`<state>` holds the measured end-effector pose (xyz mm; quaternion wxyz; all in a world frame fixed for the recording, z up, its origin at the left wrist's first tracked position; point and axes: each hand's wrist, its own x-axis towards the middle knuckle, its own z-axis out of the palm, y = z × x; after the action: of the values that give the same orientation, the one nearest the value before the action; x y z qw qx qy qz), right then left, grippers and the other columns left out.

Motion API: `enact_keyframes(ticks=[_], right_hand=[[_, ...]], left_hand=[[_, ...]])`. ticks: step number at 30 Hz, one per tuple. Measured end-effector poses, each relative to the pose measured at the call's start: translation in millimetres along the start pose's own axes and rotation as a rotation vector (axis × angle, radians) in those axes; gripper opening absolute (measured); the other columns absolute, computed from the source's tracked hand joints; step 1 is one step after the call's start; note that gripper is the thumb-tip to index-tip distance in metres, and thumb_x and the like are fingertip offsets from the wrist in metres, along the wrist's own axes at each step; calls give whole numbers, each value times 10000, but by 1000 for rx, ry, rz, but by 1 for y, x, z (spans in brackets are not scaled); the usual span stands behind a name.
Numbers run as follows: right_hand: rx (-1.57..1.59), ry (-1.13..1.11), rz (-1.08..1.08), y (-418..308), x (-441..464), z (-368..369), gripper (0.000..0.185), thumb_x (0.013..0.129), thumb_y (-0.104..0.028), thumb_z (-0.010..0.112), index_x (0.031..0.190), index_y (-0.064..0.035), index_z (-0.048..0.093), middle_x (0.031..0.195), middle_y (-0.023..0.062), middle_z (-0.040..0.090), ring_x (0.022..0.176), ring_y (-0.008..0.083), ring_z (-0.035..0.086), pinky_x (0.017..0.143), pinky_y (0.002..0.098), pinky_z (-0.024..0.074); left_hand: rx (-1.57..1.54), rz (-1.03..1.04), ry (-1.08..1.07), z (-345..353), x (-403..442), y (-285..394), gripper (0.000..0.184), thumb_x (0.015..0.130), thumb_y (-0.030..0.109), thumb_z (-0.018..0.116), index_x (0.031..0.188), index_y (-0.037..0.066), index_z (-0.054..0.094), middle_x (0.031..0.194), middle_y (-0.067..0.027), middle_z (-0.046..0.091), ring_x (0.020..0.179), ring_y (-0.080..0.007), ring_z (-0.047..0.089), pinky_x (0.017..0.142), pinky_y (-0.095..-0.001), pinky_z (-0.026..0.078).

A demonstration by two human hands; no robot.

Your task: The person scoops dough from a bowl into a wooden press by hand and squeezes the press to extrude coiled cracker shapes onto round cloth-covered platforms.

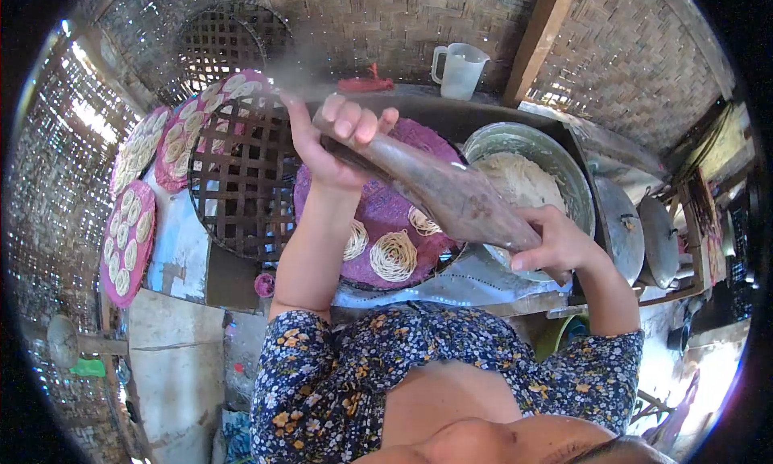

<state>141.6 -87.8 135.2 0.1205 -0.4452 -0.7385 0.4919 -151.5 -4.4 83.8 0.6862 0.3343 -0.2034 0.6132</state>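
Note:
A long, dark wooden press (451, 190) with a thick middle slants across the view, held in the air in front of my chest. Its upper left end rests in my left hand (346, 134), whose fingers curl over it while the thumb sticks out. My right hand (555, 243) is wrapped around the lower right end. Beneath the press lies a round tray (378, 198) with a purple lining, bearing noodle nests (393, 255) of thin, pale strands; the press and my left arm hide part of it. Behind the press, pale dough (519, 182) sits in a metal basin (584, 198).
To the left is a dark woven rack (250, 190), with purple trays (129, 243) of flat noodle nests beyond it. A plastic jug (462, 71) and a red bundle (365, 84) stand at the back by the woven wall. Round lids (618, 226) lean at the right.

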Motion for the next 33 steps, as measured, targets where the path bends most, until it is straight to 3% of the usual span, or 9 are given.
enact_keyframes(ticks=[6, 11, 14, 17, 20, 23, 24, 33], right_hand=[[-60, 60, 47, 14, -20, -6, 786, 560, -352, 798, 1204, -1, 513, 994, 146, 633, 945, 173, 571, 863, 308, 419], [-96, 161, 98, 18, -28, -5, 769, 556, -345, 791, 1191, -3, 522, 988, 155, 635, 937, 185, 585, 851, 311, 430], [-133, 215, 52, 32, -26, -3, 761, 555, -346, 786, 1182, -1, 526, 984, 173, 633, 942, 211, 597, 849, 317, 434], [-167, 260, 24, 42, -22, 0, 766, 547, -357, 780, 1178, -5, 528, 980, 190, 631, 937, 250, 608, 847, 328, 439], [-179, 303, 17, 50, -18, 2, 770, 539, -366, 772, 1177, -11, 529, 982, 197, 629, 932, 282, 612, 848, 339, 441], [-153, 317, 10, 50, -14, 2, 770, 537, -372, 765, 1178, -15, 529, 986, 201, 627, 933, 300, 610, 849, 346, 441], [-154, 317, 19, 49, -13, 2, 769, 539, -373, 765, 1178, -15, 528, 988, 203, 626, 936, 303, 609, 850, 348, 440], [-184, 375, -27, 58, 0, 1, 773, 553, -382, 757, 1193, -21, 518, 995, 205, 622, 925, 313, 611, 842, 357, 446]], left_hand=[[-110, -19, 47, -9, -8, -29, 602, 854, 651, 284, 638, 143, 523, 582, 6, 526, 594, -179, 518, 891, -461, 380], [-76, -66, 34, -21, 5, -47, 536, 869, 588, 361, 666, 150, 594, 581, 24, 547, 579, -141, 506, 940, -471, 338], [-129, -109, -119, -37, 13, -51, 520, 863, 600, 358, 756, 148, 591, 670, 7, 577, 635, -146, 518, 951, -491, 330], [-108, -164, -78, -32, 20, -56, 584, 846, 638, 337, 947, 117, 581, 785, -10, 584, 719, -157, 525, 978, -458, 326], [102, -681, 0, -71, 10, -68, 685, 839, 651, 316, 1174, 78, 487, 1014, -57, 584, 911, -205, 537, 1006, -410, 311], [897, -883, 402, -66, -20, -108, 683, 885, 575, 318, 1304, 38, 368, 1340, -100, 400, 1232, -219, 361, 1009, -366, 304], [997, -932, 459, -64, -23, -112, 677, 888, 569, 319, 1305, 38, 367, 1341, -100, 398, 1234, -218, 357, 1011, -364, 301], [918, -1009, 393, -53, -30, -105, 619, 915, 505, 329, 1317, 34, 358, 1355, -99, 380, 1252, -208, 324, 1029, -347, 270]])
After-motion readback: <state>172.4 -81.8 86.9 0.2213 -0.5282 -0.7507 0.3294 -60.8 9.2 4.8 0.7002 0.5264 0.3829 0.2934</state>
